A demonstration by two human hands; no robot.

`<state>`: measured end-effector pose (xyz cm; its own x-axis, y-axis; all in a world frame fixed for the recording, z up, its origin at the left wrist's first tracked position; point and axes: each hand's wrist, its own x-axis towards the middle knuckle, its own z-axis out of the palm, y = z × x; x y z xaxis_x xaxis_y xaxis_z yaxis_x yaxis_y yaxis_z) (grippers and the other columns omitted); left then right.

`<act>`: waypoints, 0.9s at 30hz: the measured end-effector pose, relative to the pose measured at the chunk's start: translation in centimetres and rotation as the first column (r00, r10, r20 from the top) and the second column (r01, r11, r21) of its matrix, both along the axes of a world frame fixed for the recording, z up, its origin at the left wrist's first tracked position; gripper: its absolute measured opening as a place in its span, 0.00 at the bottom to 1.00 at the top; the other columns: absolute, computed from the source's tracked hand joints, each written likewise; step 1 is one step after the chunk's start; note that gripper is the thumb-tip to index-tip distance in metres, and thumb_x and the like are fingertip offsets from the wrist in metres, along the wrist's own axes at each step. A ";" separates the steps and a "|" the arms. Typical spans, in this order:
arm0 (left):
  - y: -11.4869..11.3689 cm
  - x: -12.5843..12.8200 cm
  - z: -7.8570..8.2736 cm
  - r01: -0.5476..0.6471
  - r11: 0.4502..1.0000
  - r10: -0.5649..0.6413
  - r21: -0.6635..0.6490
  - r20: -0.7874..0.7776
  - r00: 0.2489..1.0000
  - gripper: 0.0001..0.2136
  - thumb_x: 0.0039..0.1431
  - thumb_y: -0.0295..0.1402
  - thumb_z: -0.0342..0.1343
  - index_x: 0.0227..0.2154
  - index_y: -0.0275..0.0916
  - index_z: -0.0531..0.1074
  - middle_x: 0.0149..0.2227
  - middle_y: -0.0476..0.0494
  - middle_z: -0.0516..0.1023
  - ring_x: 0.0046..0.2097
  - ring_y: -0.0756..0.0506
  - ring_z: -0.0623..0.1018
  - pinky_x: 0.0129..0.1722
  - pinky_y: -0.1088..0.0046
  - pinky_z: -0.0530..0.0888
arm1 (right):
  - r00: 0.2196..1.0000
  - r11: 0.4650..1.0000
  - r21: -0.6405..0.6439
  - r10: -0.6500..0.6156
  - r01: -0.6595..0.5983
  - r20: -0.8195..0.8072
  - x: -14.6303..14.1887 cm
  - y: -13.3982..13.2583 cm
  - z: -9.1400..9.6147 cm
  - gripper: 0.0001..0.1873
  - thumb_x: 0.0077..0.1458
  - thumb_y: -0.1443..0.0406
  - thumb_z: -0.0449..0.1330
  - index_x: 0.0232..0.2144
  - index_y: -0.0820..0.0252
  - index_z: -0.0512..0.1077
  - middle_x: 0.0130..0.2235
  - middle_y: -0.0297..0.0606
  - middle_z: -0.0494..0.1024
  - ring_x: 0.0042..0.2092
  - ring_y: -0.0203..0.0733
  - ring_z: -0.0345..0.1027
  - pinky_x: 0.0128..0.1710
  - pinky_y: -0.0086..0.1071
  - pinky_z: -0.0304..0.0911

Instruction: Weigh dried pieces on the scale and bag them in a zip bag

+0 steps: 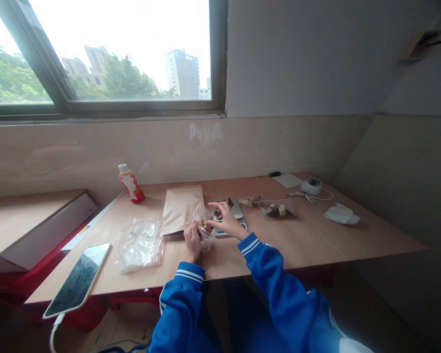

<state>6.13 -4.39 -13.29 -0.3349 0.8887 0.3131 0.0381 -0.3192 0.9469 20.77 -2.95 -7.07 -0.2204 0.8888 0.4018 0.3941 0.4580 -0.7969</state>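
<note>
In my left hand, closed fingers grip the edge of a small clear zip bag with brownish pieces inside. My right hand is just right of the bag's mouth, over the near-left part of a small kitchen scale. Its thumb and forefinger curve around a small greyish, dark piece, too small to name. Another dark piece rests on the scale's plate. Behind the bag lies a flat brown paper pouch. My right hand partly hides the scale.
Left of the pouch lie empty clear zip bags, with a phone on a cable near the table edge. A red-and-white bottle stands behind. Rightward are filled clear bags, a dome camera and a folded white cloth.
</note>
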 end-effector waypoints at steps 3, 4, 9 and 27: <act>-0.1 0.0 0.1 -0.008 1.000 0.008 0.013 0.000 1.000 0.25 0.60 0.48 0.42 0.12 0.39 0.58 0.10 0.53 0.59 0.15 0.53 0.60 0.18 0.75 0.60 | 0.999 0.999 -0.048 -0.017 0.019 0.042 -0.4 0.2 -0.6 0.26 0.45 0.66 0.63 0.49 0.60 0.66 0.42 0.41 0.69 0.39 0.39 0.66 0.38 0.33 0.65; -0.2 0.0 0.1 -0.016 1.000 0.016 0.025 -0.010 1.000 0.25 0.60 0.48 0.42 0.12 0.39 0.58 0.11 0.53 0.59 0.16 0.53 0.60 0.18 0.75 0.60 | 0.998 0.997 -0.078 0.000 0.004 0.056 -0.5 0.3 -0.7 0.23 0.47 0.67 0.62 0.47 0.60 0.67 0.37 0.37 0.71 0.36 0.37 0.66 0.37 0.32 0.64; -0.9 -0.4 -0.1 0.025 0.984 0.016 0.175 -0.231 0.973 0.24 0.57 0.47 0.46 0.10 0.39 0.57 0.12 0.52 0.57 0.17 0.53 0.58 0.19 0.74 0.57 | 0.993 0.987 -0.147 -0.050 0.065 0.104 -0.8 0.3 -0.8 0.11 0.47 0.66 0.62 0.36 0.60 0.71 0.22 0.27 0.67 0.27 0.35 0.64 0.31 0.29 0.60; -0.5 0.0 -0.4 -0.118 0.982 0.139 0.147 -0.141 0.980 0.25 0.59 0.45 0.44 0.11 0.40 0.48 0.12 0.55 0.49 0.17 0.55 0.52 0.17 0.75 0.52 | 0.827 0.951 0.144 -0.308 0.273 0.470 4.4 7.2 -3.8 0.12 0.58 0.69 0.53 0.40 0.62 0.74 0.43 0.48 0.74 0.47 0.45 0.66 0.50 0.40 0.58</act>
<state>6.18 -4.93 -13.66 -0.3837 0.7863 0.4843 0.2258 -0.4287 0.8748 25.13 4.29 -10.90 -0.1376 0.9170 0.3744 0.8426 0.3070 -0.4424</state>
